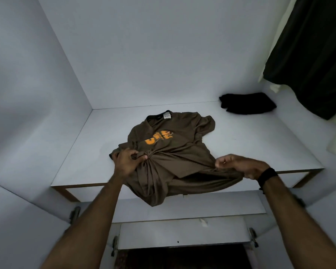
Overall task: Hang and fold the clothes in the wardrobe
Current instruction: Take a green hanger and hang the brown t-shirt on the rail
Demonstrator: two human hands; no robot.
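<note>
On white wardrobe shelf [250,144], left hand [126,162] and right hand [238,165] are both gripping bunched brown cotton T-shirt [174,152]; its orange print is unreadable.

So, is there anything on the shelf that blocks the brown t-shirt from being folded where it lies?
Nothing visible does. Both hands, left and right, already grip the brown t-shirt, whose lower part hangs over the front edge of the shelf. The black folded garment lies apart at the back right, and the dark hanging cloth stays at the far right.

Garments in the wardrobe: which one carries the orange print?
The brown T-shirt mid-shelf, gripped by the left hand and right hand. The black garment at the back right and the dark hanging one show no print.
</note>
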